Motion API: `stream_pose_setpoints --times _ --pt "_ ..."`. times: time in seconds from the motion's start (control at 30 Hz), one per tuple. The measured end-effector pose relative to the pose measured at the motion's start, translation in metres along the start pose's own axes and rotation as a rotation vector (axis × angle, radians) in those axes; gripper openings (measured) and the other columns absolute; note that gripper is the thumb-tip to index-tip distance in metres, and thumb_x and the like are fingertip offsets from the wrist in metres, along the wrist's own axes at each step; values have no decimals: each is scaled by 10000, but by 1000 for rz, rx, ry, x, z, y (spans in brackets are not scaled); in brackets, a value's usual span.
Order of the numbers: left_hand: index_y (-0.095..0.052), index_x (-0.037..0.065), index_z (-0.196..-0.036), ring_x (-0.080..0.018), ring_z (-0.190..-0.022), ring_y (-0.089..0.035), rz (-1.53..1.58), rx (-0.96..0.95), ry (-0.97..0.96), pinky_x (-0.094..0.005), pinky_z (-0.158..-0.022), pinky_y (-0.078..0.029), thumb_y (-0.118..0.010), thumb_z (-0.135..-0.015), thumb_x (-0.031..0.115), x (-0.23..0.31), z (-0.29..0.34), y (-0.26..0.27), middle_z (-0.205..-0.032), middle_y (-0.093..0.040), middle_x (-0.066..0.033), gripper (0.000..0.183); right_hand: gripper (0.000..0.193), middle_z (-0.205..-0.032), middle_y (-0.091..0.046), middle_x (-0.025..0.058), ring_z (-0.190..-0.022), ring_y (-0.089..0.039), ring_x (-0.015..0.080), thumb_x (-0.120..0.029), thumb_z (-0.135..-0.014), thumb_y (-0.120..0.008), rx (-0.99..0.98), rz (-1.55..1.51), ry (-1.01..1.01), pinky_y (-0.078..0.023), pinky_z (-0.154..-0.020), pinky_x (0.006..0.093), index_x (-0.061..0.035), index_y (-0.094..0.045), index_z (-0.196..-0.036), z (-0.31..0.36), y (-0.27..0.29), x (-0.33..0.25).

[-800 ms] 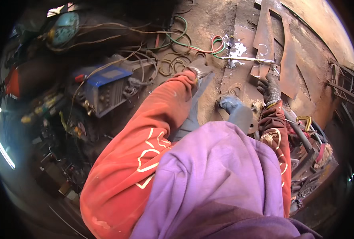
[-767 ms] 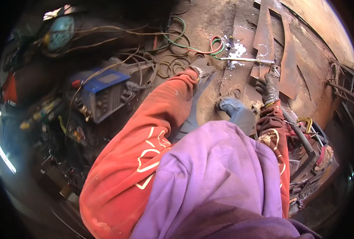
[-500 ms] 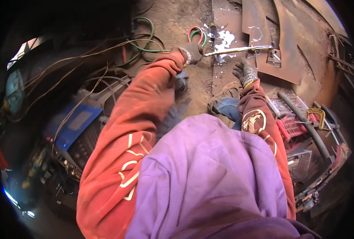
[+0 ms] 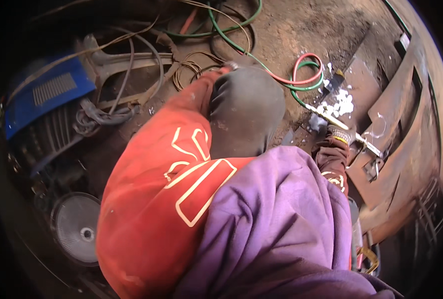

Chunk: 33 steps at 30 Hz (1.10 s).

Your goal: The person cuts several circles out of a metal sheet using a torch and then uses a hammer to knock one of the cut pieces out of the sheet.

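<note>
A long silvery cutting torch (image 4: 329, 118), with a red hose (image 4: 298, 66) and a green hose (image 4: 295, 94) leading to its back end, lies slanting over the plate at the right. My right hand (image 4: 343, 133), in a grey knit glove, is closed round the torch's middle. Ahead of my bent, dark-trousered knee (image 4: 249, 109), my left hand (image 4: 233, 65) reaches down beside a coil of thin brown cable (image 4: 190, 70). The knee covers most of that hand, so its fingers are hidden.
White patches (image 4: 342, 103) spot the ground by the torch. Cut rusty steel plates (image 4: 398, 107) with openings and edges fill the right. A blue-panelled machine (image 4: 52, 89) stands at left, with a round meshed disc (image 4: 77, 227) nearer me. Hoses cross the ground ahead.
My view has swung left and I am bent lower. My right hand, open before, has closed on the torch. My left hand has moved from the torch's hose end toward the cable coil.
</note>
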<state>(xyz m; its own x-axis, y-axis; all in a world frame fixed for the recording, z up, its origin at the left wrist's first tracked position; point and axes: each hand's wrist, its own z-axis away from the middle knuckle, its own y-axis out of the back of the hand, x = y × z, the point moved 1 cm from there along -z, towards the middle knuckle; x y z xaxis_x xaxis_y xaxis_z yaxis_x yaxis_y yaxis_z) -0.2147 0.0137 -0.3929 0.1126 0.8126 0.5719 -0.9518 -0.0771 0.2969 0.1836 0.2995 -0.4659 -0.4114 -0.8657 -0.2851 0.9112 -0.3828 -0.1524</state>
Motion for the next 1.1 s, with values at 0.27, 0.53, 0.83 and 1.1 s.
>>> stream_pose_setpoints --times 0.27,0.53,0.83,1.1 --pt "-628 75 -1153 -385 -1032 -600 -363 920 161 -475 -878 -479 -625 -838 352 -170 27 2 -1137 -636 -198 420 295 -1002 -453 109 -938 -437 303 -369 -912 -494 -210 158 355 -383 -821 467 -99 -424 -1008 38 30 -134" --pt "-499 102 -1384 -388 -1321 -436 -496 905 149 -494 -1109 -329 -690 -736 574 -53 -33 78 -1420 -483 -200 824 231 -742 -350 39 -717 -364 202 -194 -905 -488 -409 254 1036 -330 -686 376 -138 -354 -726 230 69 -340" --pt "-575 44 -1312 -384 -1226 -551 -669 395 232 -481 -1037 -428 -640 -759 628 -8 -7 56 -1354 -558 -206 807 346 -625 -336 20 -637 -344 160 -153 -905 -526 -750 92 979 -342 -695 342 -143 -354 -605 362 120 -288" --pt "-697 108 -1066 -413 -987 -630 -320 694 -281 -464 -860 -509 -632 -833 444 -58 24 17 -1042 -677 -210 414 355 -592 -355 5 -589 -389 145 -142 -948 -540 -993 60 863 -378 -728 298 -126 -401 -622 319 164 -293"
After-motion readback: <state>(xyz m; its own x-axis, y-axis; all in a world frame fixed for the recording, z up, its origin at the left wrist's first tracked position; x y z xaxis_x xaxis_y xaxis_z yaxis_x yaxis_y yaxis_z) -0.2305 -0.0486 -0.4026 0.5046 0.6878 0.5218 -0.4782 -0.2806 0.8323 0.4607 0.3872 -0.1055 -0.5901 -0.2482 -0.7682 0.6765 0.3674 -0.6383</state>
